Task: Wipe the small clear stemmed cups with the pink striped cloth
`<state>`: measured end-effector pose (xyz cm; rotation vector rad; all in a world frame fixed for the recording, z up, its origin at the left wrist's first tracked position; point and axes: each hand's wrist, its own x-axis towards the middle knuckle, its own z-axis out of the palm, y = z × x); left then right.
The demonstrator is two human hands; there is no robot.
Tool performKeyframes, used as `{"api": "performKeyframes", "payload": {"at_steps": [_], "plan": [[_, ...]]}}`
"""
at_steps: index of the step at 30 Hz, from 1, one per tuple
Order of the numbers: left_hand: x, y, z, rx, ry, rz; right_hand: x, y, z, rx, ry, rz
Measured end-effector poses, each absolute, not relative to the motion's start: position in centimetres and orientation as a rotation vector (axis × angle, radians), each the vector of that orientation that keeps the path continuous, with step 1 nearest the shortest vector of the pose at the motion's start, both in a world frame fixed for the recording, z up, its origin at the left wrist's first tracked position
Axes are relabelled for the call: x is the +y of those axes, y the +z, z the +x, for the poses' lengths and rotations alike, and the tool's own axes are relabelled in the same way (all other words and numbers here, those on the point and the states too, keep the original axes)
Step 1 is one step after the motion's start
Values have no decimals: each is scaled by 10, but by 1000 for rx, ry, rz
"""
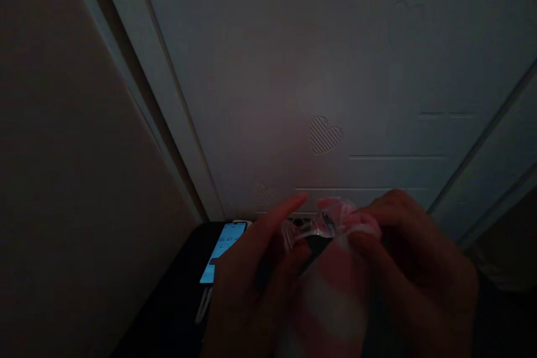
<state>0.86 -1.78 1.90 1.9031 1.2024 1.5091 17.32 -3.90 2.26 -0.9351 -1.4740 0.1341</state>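
A soft pink-and-white striped cloth item [333, 302], perhaps a sock, hangs between my hands in dim light. At its top sits a small clear plastic piece [312, 228], with a flared end toward the left; its exact kind is hard to make out. My left hand [255, 274] is curled around that flared end, index finger stretched above it and thumb below. With thumb and forefinger, my right hand [413, 260] pinches the bunched pink top of the cloth, close beside the plastic piece.
A lit phone [224, 246] showing a timer lies on a dark surface [168, 302] at the left, partly behind my left hand. A white cable [203, 305] is below it. A pale panel with embossed hearts [325, 135] stands close ahead, and a wall [84, 179] rises on the left.
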Motion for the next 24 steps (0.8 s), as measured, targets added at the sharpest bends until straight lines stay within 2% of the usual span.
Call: {"api": "performKeyframes", "payload": {"at_steps": [14,24], "plan": [[-5,17,-1,1125,1393,1885,-36,22,180,-1553,123,-959],[-4,11,-4,1135,1469,1973,-35,20,177,-1496,50,-979]]}}
